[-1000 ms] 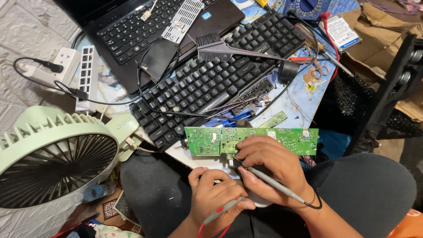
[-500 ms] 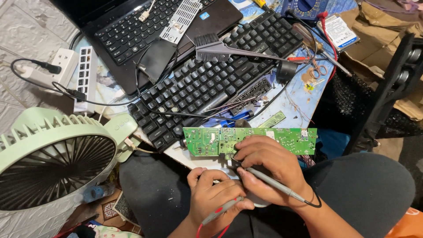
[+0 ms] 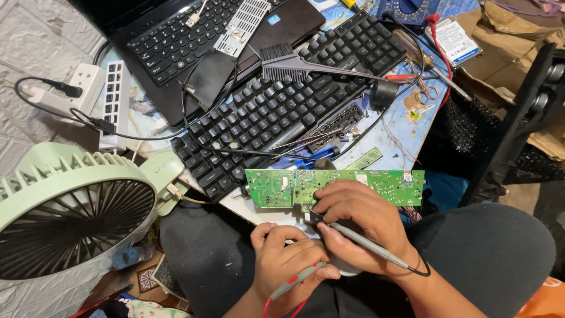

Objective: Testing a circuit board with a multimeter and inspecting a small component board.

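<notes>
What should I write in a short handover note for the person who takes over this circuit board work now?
Right hand: holds a grey probe, tip at the lower edge of the green circuit board.
Left hand: fingers closed on a red-wired probe, away from the board.
The board lies across the table edge, in front of the black keyboard; green fan at left.
Done: one probe placed. Left: the second probe is not yet on the board.
</notes>
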